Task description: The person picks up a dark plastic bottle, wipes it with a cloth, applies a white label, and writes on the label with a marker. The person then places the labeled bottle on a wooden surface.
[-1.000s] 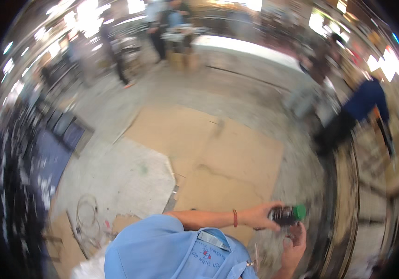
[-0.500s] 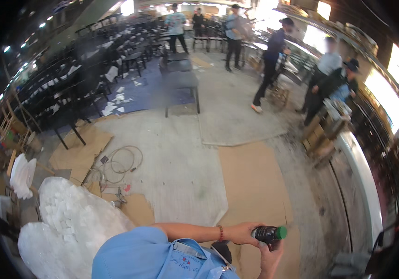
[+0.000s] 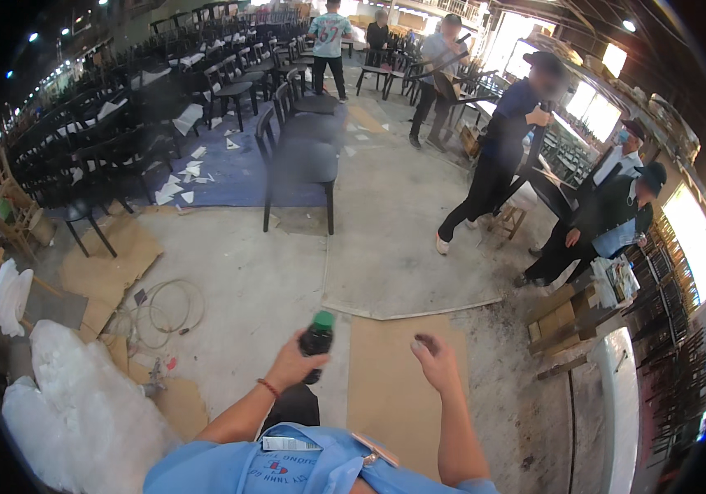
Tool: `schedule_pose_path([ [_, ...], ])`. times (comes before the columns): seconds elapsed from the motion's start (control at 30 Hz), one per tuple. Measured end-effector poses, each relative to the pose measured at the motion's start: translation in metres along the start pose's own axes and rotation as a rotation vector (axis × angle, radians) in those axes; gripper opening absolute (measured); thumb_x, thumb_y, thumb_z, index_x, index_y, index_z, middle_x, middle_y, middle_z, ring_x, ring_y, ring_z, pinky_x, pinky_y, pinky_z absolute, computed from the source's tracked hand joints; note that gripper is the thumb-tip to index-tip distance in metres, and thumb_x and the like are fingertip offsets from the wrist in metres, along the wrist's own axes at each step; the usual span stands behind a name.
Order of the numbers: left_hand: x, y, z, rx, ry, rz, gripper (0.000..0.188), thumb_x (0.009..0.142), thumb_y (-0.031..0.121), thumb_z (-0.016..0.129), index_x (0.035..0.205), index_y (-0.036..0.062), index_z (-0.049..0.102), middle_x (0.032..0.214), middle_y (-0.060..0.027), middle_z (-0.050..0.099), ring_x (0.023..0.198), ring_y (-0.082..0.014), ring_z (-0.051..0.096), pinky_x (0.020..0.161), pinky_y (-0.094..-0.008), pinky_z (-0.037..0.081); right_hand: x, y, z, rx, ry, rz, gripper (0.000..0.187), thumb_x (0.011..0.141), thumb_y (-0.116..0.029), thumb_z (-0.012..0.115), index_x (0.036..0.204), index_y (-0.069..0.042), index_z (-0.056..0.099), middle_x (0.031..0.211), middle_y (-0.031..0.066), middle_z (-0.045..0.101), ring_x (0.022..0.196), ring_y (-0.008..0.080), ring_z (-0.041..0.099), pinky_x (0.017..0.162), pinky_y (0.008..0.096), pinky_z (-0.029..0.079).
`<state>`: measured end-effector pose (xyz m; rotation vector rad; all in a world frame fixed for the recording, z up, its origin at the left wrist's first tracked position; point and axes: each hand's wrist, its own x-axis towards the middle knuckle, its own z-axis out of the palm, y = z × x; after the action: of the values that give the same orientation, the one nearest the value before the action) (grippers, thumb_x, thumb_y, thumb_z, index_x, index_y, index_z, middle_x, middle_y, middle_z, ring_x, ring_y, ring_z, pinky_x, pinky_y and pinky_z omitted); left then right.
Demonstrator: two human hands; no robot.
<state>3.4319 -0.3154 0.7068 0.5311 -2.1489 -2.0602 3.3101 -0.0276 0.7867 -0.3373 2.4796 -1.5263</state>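
Observation:
My left hand, with a beaded bracelet on the wrist, grips a dark plastic bottle by its body. The bottle is held near upright, and its green cap is on. Apart from it, to the right, my right hand is raised with the fingers curled in toward the thumb. Its fingertips look dark, and I see nothing held in them. Below both hands are my light blue shirt and a sheet of brown cardboard on the floor.
A large clear plastic sack of white pieces stands at my left, near a coiled hose. Rows of black chairs stand ahead. A person in dark clothes carries a chair; other people work behind and at the right, by a crate stand.
The bottle has moved left and tipped from lying sideways to near upright in my left hand. My right hand has come off it. The person in dark clothes has come nearer.

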Motion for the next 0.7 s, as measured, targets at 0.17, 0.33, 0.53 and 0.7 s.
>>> schedule_pose_path([
  [0.17,0.161,-0.016,-0.053,0.036,0.214,0.000,0.066,0.072,0.017,0.083,0.126,-0.0014,0.051,0.107,-0.0104,0.067,0.098,-0.0169,0.064,0.089,-0.0323,0.052,0.219,0.045,0.020,-0.235,-0.020,0.030,0.041,0.084,-0.023,0.066,0.117,0.003,0.065,0.112,0.0200,0.069,0.102,0.0301,0.067,0.089,0.0374,0.052],
  [0.33,0.357,0.018,-0.077,-0.055,0.135,0.020,0.060,0.072,0.019,0.082,0.121,0.0007,0.052,0.105,-0.0105,0.066,0.095,-0.0185,0.064,0.088,-0.0330,0.051,0.288,0.167,-0.026,-0.929,0.058,0.210,0.030,0.083,-0.026,0.065,0.101,-0.004,0.072,0.086,0.0160,0.072,0.077,0.0330,0.067,0.075,0.0423,0.052],
  [0.53,0.587,0.077,-0.093,0.075,0.104,0.024,0.061,0.074,0.021,0.082,0.123,0.0010,0.051,0.107,-0.0102,0.065,0.096,-0.0188,0.064,0.089,-0.0333,0.051,0.299,0.241,0.023,-0.012,-0.056,1.229,0.023,0.092,-0.018,0.056,0.092,-0.001,0.072,0.075,0.0152,0.068,0.060,0.0224,0.064,0.054,0.0374,0.053],
  [0.7,0.802,0.101,-0.062,0.025,0.142,0.059,0.057,0.074,0.018,0.081,0.121,0.0009,0.052,0.107,-0.0085,0.065,0.096,-0.0163,0.062,0.088,-0.0320,0.050,0.444,0.275,0.044,-0.009,-0.228,1.449,0.031,0.091,-0.026,0.053,0.101,-0.002,0.071,0.087,0.0183,0.070,0.078,0.0320,0.066,0.071,0.0433,0.053],
])
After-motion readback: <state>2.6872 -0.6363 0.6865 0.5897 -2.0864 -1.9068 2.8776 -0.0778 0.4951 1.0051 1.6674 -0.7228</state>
